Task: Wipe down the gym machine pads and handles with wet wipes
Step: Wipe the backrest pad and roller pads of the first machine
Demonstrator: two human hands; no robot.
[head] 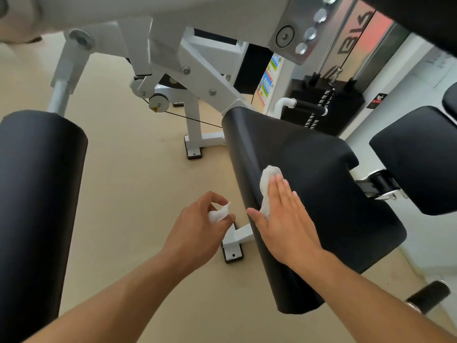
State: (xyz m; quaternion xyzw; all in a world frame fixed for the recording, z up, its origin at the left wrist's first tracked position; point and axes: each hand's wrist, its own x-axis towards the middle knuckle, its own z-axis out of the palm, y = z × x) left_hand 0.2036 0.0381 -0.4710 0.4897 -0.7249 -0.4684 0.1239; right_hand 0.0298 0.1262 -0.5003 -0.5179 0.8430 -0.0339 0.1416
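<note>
Two wipes: right hand (284, 219) flat, pressing one (268, 186) on the seat pad (309, 194); left hand (197, 224), beside the pad, pinches another (218, 214). Tan floor (138, 181).

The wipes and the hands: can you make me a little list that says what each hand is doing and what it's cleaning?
right hand: flat, presses a white wipe on the black seat pad
left hand: pinches a small crumpled wipe, off the pad, above the floor
left pad: black, untouched
machine frame: white metal
floor: beige
</note>
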